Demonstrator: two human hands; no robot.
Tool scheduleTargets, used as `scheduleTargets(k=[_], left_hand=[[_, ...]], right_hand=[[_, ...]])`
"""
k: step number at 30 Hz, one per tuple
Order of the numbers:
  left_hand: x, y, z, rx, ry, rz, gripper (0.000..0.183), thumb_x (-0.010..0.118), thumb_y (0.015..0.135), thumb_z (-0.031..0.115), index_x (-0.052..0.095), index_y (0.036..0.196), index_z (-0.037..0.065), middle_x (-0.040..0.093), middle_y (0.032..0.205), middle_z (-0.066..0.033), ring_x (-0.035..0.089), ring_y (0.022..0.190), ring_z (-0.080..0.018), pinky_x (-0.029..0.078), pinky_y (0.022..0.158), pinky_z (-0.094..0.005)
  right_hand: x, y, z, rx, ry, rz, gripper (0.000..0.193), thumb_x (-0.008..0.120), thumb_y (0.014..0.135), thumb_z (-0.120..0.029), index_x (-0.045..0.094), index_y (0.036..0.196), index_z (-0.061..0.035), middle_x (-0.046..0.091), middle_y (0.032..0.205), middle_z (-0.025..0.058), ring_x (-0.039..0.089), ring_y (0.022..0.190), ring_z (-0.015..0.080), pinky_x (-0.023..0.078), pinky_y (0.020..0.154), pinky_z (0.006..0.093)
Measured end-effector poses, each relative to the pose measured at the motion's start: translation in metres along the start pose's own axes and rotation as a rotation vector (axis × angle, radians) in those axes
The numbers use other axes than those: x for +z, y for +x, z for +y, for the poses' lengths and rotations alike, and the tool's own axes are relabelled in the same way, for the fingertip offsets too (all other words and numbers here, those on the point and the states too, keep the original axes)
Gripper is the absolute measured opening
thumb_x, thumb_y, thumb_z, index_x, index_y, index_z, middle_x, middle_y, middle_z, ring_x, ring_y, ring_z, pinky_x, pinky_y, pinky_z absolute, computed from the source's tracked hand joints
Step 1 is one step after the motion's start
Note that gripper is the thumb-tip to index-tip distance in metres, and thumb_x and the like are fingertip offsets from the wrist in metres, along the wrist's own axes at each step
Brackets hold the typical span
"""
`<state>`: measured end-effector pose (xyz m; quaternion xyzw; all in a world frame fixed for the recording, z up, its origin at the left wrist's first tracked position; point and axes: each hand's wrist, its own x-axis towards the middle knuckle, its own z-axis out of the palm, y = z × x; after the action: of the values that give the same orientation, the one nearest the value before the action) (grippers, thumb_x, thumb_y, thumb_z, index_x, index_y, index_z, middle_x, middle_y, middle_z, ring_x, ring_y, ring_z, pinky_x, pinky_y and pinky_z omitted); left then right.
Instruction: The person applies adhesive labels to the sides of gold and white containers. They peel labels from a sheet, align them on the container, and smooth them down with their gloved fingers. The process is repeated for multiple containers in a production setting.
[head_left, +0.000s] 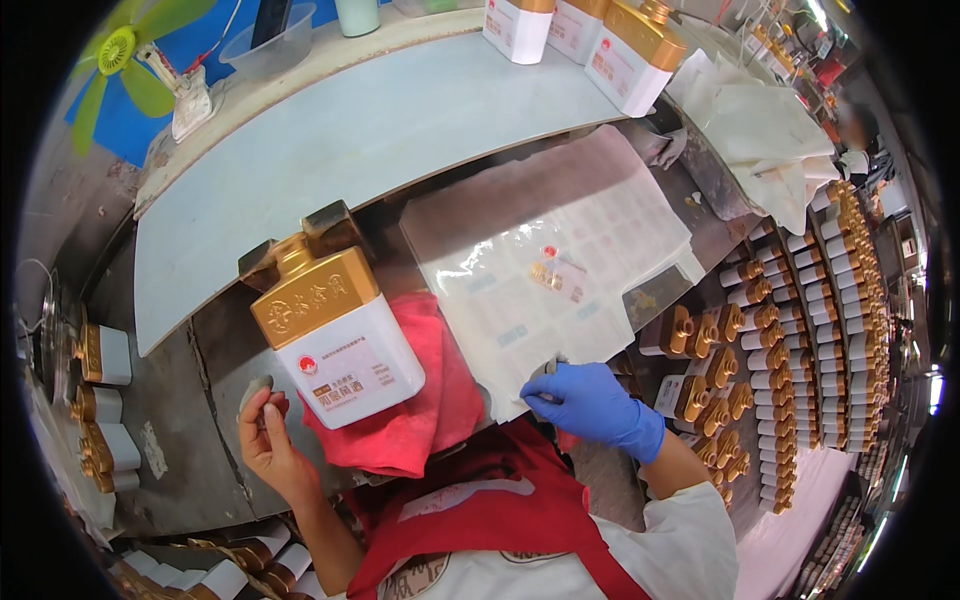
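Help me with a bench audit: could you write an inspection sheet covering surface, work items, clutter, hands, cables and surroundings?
Surface: dark table, scuffed; pale board across its far side.
Work items: white bottle with gold top, printed face up, over part of a red cloth; sheet bearing small labels, to its right.
Clutter: clear bowl holding a dark object; crumpled white sheets at upper right.
Hands: left hand bare, near the bottle, something grey at its fingertips; right hand blue-gloved, at the sheet's near edge, grip unclear.
Cables: thin wire beside the fan.
Surroundings: rows of similar bottles on the right.
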<state>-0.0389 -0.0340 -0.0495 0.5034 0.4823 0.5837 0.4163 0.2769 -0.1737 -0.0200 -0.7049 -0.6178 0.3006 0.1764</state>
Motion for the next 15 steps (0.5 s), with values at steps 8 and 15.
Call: scheduleTargets(k=[8, 15], left_hand=[[-0.002, -0.001, 0.003, -0.014, 0.021, 0.009, 0.019, 0.051, 0.093, 0.007, 0.059, 0.107, -0.003, 0.062, 0.099, -0.0096, 0.058, 0.091, -0.0141, 0.047, 0.084, -0.0276], [-0.015, 0.001, -0.004, -0.009, 0.025, -0.019, 0.020, 0.051, 0.093, 0.006, 0.058, 0.110, -0.001, 0.061, 0.109, -0.0084, 0.060, 0.093, -0.0128, 0.048, 0.085, -0.0269]], right_hand=[[-0.029, 0.023, 0.044, 0.270, 0.407, 0.183, 0.021, 0.060, 0.084, -0.018, 0.065, 0.095, -0.0008, 0.065, 0.082, 0.0094, 0.059, 0.075, 0.0129, 0.047, 0.073, 0.0277], [-0.061, 0.036, 0.079, 0.381, 0.665, 0.361, 0.025, 0.062, 0.086, -0.021, 0.064, 0.095, 0.0022, 0.061, 0.079, 0.0019, 0.055, 0.073, 0.0095, 0.045, 0.067, 0.0230]])
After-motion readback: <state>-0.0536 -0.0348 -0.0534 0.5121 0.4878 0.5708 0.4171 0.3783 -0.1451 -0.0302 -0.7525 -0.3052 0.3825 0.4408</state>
